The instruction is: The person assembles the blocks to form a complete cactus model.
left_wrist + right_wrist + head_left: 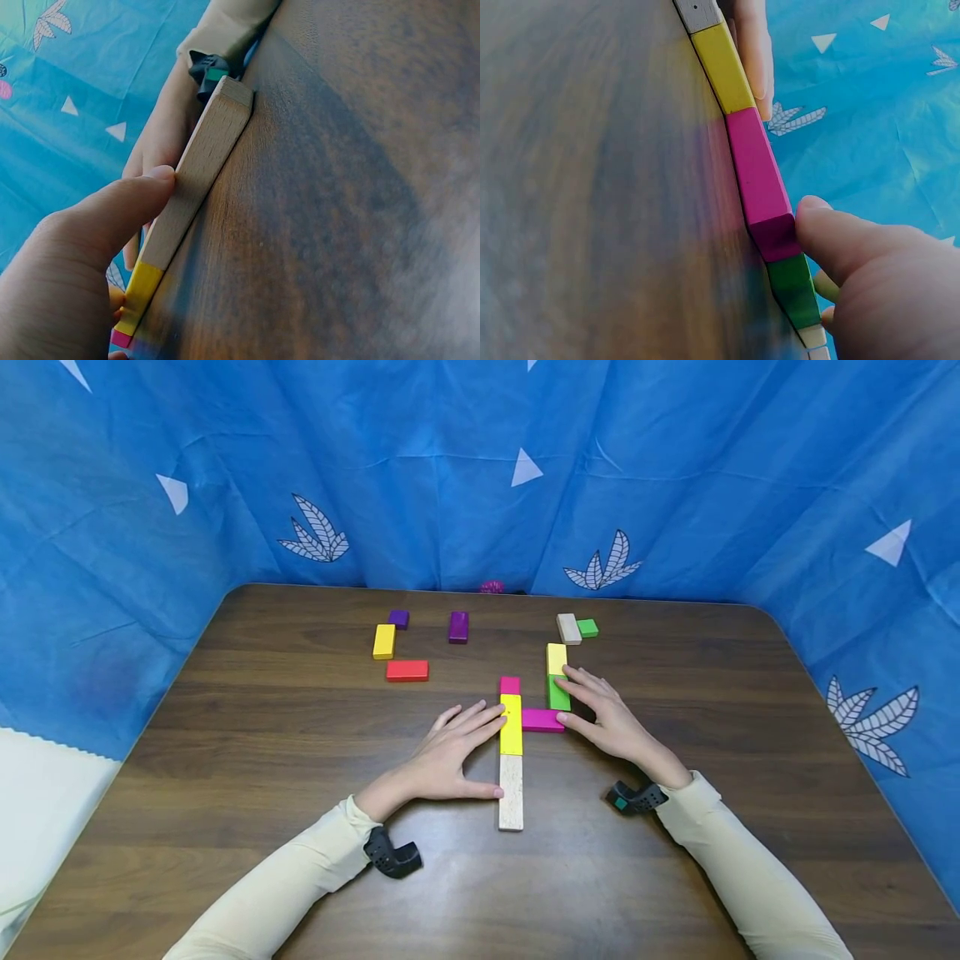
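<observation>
In the head view, a plain wooden block [511, 793], a yellow block [511, 727] and a pink block [510, 685] lie end to end in a column. A magenta block [542, 720] extends rightward from the yellow one. Above its right end stand a green block [558, 694] and a pale yellow block [557, 658] in line. My left hand [453, 756] touches the yellow block's left side with extended fingertips, its thumb against the wooden block. With its thumb at the magenta block's right end, my right hand [611, 718] rests its fingers along the green block.
Toward the back left lie a red block [407, 671], an amber block [384, 642], a dark violet block [399, 619] and a purple block [458, 627]. A whitish block [569, 629] and a small green block [588, 628] sit at the back right. Blue cloth [450, 477] hangs behind the table.
</observation>
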### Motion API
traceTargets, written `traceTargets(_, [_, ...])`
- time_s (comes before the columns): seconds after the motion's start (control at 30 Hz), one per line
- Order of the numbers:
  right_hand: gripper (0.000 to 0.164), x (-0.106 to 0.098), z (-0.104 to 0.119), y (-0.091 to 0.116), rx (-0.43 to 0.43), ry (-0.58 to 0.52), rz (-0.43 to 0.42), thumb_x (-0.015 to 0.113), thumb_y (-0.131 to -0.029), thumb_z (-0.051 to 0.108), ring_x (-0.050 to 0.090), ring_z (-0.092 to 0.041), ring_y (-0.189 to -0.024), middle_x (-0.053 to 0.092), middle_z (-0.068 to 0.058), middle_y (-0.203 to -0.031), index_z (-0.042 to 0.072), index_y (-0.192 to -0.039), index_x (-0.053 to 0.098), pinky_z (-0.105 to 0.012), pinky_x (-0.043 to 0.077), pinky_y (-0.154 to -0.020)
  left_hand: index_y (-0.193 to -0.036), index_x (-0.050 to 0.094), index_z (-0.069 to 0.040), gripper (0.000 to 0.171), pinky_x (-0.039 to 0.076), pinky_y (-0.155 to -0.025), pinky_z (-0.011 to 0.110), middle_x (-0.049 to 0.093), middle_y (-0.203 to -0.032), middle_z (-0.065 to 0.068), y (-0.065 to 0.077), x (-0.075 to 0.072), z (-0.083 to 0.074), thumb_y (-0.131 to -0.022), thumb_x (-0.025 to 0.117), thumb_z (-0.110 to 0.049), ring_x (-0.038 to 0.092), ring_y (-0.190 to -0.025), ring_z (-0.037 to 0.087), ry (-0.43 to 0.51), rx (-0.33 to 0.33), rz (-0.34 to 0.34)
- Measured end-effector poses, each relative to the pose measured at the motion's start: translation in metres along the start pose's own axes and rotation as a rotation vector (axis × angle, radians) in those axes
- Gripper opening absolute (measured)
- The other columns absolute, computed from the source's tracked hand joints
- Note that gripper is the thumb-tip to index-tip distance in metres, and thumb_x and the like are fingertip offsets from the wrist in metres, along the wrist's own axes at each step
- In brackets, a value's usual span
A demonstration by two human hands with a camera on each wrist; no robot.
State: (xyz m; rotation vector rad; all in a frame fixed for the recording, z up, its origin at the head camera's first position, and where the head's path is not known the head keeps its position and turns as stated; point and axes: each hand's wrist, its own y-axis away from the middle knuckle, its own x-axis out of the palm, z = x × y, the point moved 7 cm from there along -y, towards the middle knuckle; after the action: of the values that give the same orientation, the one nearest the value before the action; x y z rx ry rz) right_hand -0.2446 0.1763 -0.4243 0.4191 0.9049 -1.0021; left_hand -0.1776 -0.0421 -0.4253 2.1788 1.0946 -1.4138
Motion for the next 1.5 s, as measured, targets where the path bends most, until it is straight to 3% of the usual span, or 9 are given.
traceTargets(0.3, [0.061, -0.001, -0.001, -0.001, 0.002, 0.011, -0.006, 0.066, -0.094, 0.031, 0.02, -0.038, -0.149, 0.03, -0.011, -0.16, 0.011, -0.147, 0.045, -0.061, 0.01, -0.119, -0.151, 0.038, -0.011, 0.096, 0.017, -0.118, 0.058, 0.033, -0.159, 0.004, -0.006, -0.004, 0.003, -0.075, 0.074, -0.056, 0.026, -0.148, 0.031, 0.053, 0.016, -0.015])
traceTargets(0.47, [0.06, 0.0, -0.003, -0.002, 0.011, 0.004, -0.006, 0.065, -0.094, 0.032, 0.019, -0.037, -0.149, 0.029, -0.01, -0.16, 0.012, -0.147, 0.045, -0.061, 0.009, -0.119, -0.148, 0.042, -0.006, 0.087, 0.025, -0.115, 0.059, 0.037, -0.156, 0.01, -0.021, -0.025, 0.013, -0.079, 0.075, -0.048, 0.03, -0.146, 0.033, 0.156, -0.024, -0.098])
traceTargets(0.6, [0.06, 0.002, -0.004, -0.003, 0.01, 0.005, -0.006, 0.065, -0.094, 0.032, 0.019, -0.037, -0.149, 0.029, -0.01, -0.16, 0.012, -0.147, 0.045, -0.061, 0.009, -0.119, -0.145, 0.046, -0.004, 0.076, 0.027, -0.114, 0.059, 0.041, -0.153, 0.014, -0.042, -0.055, 0.039, -0.083, 0.074, -0.039, 0.036, -0.143, 0.032, 0.211, -0.116, -0.222])
traceTargets(0.77, [0.059, 0.005, -0.003, -0.003, 0.011, 0.0, -0.004, 0.065, -0.094, 0.031, 0.02, -0.037, -0.149, 0.03, -0.011, -0.16, 0.012, -0.147, 0.046, -0.061, 0.009, -0.119, -0.143, 0.047, -0.001, 0.068, 0.026, -0.117, 0.054, 0.043, -0.151, 0.017, -0.068, -0.086, 0.089, -0.087, 0.072, -0.028, 0.038, -0.141, 0.033, 0.233, -0.268, -0.336])
traceTargets(0.83, [0.059, 0.006, -0.002, -0.003, 0.015, -0.004, -0.001, 0.064, -0.095, 0.031, 0.02, -0.036, -0.149, 0.03, -0.01, -0.16, 0.012, -0.147, 0.046, -0.06, 0.009, -0.12, -0.145, 0.045, -0.002, 0.067, 0.026, -0.118, 0.052, 0.042, -0.152, 0.017, -0.075, -0.091, 0.108, -0.087, 0.073, -0.025, 0.036, -0.142, 0.033, 0.247, -0.34, -0.333])
traceTargets(0.93, [0.059, 0.006, -0.001, -0.004, 0.022, -0.003, 0.002, 0.064, -0.095, 0.031, 0.02, -0.036, -0.149, 0.03, -0.01, -0.16, 0.012, -0.147, 0.046, -0.06, 0.008, -0.12, -0.148, 0.04, -0.005, 0.073, 0.027, -0.118, 0.05, 0.037, -0.155, 0.015, -0.083, -0.092, 0.133, -0.086, 0.074, -0.023, 0.032, -0.144, 0.033, 0.275, -0.43, -0.264])
traceTargets(1.1, [0.058, 0.007, 0.0, -0.006, 0.027, 0.006, 0.001, 0.064, -0.095, 0.031, 0.02, -0.035, -0.15, 0.03, -0.009, -0.16, 0.013, -0.147, 0.046, -0.06, 0.009, -0.12, -0.153, 0.033, -0.009, 0.083, 0.031, -0.117, 0.047, 0.03, -0.158, 0.014, -0.094, -0.083, 0.16, -0.083, 0.077, -0.016, 0.035, -0.142, 0.033, 0.307, -0.495, -0.128])
traceTargets(1.23, [0.059, 0.007, -0.001, -0.007, 0.032, 0.012, 0.0, 0.064, -0.095, 0.032, 0.02, -0.035, -0.15, 0.03, -0.008, -0.16, 0.013, -0.147, 0.045, -0.059, 0.008, -0.12, -0.153, 0.032, -0.01, 0.083, 0.034, -0.115, 0.045, 0.032, -0.156, 0.014, -0.099, -0.08, 0.169, -0.082, 0.076, -0.011, 0.038, -0.139, 0.032, 0.337, -0.535, -0.092])
traceTargets(1.5, [0.059, 0.007, -0.003, -0.009, 0.04, 0.018, -0.008, 0.064, -0.095, 0.033, 0.02, -0.035, -0.15, 0.03, -0.008, -0.16, 0.013, -0.147, 0.045, -0.059, 0.008, -0.12, -0.15, 0.04, -0.011, 0.075, 0.037, -0.113, 0.045, 0.04, -0.151, 0.015, -0.11, -0.074, 0.172, -0.083, 0.074, -0.007, 0.04, -0.135, 0.032, 0.395, -0.578, -0.1])
